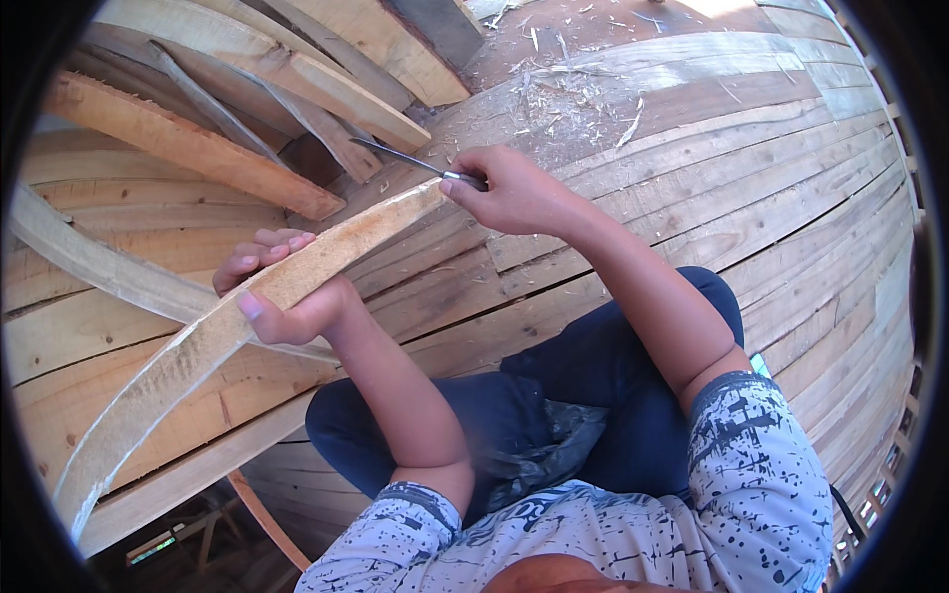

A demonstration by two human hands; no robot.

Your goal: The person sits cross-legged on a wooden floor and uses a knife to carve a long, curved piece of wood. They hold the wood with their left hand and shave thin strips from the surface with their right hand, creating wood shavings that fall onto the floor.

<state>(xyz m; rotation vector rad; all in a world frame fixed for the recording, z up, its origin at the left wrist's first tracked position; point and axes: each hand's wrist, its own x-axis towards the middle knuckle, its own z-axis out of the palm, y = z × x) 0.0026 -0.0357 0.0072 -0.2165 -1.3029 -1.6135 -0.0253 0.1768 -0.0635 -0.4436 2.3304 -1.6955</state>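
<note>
Plank (306, 265) likely stiff, light; best held mid-length, where gripped by left hand (311, 314); knife (447, 175) clasped by right hand (514, 193).

The person sitting here wears a pale, nearly white shirt (633, 534), splashed with dark-blue blotches, specks and crossing strokes, some lettering on its front. The shirt's short sleeves (759, 479) carry the same print, and beyond them the left hand (314, 312) and right hand (509, 193) are bare. Below the shirt come dark navy trousers (633, 361).
</note>
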